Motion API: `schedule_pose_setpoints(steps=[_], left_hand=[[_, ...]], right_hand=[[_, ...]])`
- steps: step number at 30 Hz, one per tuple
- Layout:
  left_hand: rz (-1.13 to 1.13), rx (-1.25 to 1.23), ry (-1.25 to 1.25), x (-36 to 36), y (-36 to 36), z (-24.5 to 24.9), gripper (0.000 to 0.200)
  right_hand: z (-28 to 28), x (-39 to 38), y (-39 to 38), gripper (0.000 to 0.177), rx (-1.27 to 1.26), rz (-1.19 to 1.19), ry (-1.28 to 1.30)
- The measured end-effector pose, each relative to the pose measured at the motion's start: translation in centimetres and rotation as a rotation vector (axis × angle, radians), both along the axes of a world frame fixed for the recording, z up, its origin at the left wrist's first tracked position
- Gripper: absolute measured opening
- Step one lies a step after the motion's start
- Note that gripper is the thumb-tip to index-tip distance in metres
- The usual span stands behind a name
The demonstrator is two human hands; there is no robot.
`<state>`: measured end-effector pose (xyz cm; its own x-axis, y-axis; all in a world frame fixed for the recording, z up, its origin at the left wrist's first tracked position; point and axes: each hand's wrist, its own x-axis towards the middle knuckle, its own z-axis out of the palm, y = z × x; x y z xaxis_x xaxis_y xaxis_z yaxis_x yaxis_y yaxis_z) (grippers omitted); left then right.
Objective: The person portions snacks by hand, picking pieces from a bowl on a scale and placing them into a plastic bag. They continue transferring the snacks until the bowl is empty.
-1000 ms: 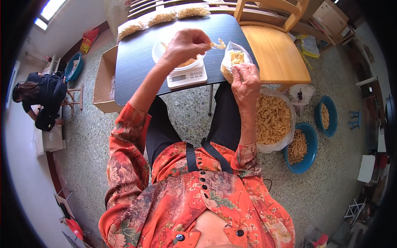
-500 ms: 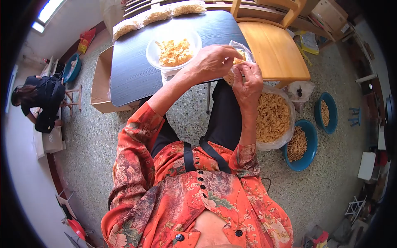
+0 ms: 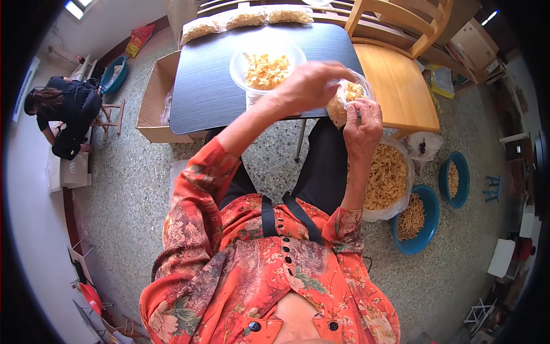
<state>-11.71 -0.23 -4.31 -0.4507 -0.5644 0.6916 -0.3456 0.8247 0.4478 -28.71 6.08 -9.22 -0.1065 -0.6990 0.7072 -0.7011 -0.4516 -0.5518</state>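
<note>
A clear plastic bag (image 3: 337, 109) with pale yellow dried flakes in it is at the table's right corner, its mouth up. My right hand (image 3: 365, 120) pinches the near rim of the bag between thumb and fingers. Reaching across from the left, my left hand (image 3: 312, 86) is over the bag's mouth, its fingers smeared by motion and partly hidden, so their grip does not show. Left of the bag, a white translucent bowl (image 3: 236, 71) holds more flakes (image 3: 267, 71) and stands on a white base partly hidden by my left forearm.
Filled bags (image 3: 246, 19) line the dark table's (image 3: 200, 86) far edge. A wooden chair (image 3: 395, 86) stands right. On the floor are a lined tub of flakes (image 3: 387, 178), blue basins (image 3: 427, 229), (image 3: 461, 192) and a cardboard box (image 3: 152, 106). Another person (image 3: 66, 109) sits far left.
The whole view has shifted as my head turned. My left hand's fingers have lifted from inside the bag's mouth to its far rim; my right hand still pinches the bag.
</note>
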Motion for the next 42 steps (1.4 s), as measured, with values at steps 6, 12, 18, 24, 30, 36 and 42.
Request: schedule_pose_setpoints(steps=[6,12,18,24,30,36,42], left_hand=[[0.396,0.247,-0.455,8.9,-2.3,1.3,0.014],[0.5,0.318,-0.669,8.4,-1.5,0.9,0.024],[0.53,0.354,-0.834,7.6,-2.4,0.0,0.023],[0.53,0.359,-0.497,9.5,-3.0,-1.0,0.011],[0.453,0.74,0.192,12.5,-3.5,0.0,0.021],[0.309,1.023,0.685,14.3,-4.4,-0.2,0.024],[0.193,1.053,0.982,14.7,-4.9,0.4,0.025]], right_hand=[[0.2,0.1,0.1,0.006,0.007,-0.008,-0.002],[0.1,0.3,0.1,0.006,-0.007,-0.01,0.023],[0.2,0.3,0.2,0.005,0.007,-0.008,0.009],[0.0,0.2,0.0,0.005,0.012,-0.007,0.009],[-0.2,0.1,0.0,0.006,0.011,-0.002,0.017],[-0.3,0.3,0.0,0.006,0.016,0.014,0.005],[-0.3,0.3,-0.2,0.007,0.019,0.016,-0.012]])
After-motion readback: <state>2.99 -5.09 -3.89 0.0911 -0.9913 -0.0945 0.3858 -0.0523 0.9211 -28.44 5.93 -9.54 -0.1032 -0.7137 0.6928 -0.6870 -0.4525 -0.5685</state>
